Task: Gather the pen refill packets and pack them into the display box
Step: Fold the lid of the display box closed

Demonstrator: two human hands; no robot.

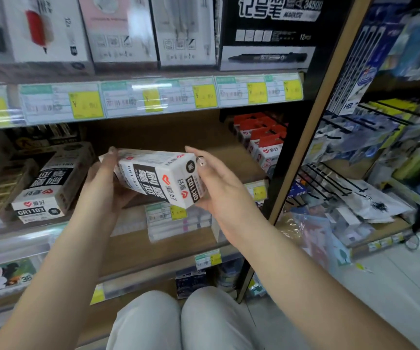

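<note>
A white and black display box (158, 176) marked GR1103 is held in the air in front of the middle shelf, tilted with its near end lower. My left hand (104, 180) grips its far left end from below, thumb along the top edge. My right hand (215, 186) holds the near right end, fingers against that end face. A matching box (50, 188) marked GR1103 lies on the shelf to the left. Red-topped refill packets (262, 140) stand in a row at the right of the same shelf.
Price labels (138, 97) run along the shelf edge above, with boxed pens and a black marker box (269, 31) on top. A wooden upright (315, 114) divides off a hook rack (355, 137) of hanging stationery on the right. My knees (178, 322) are below.
</note>
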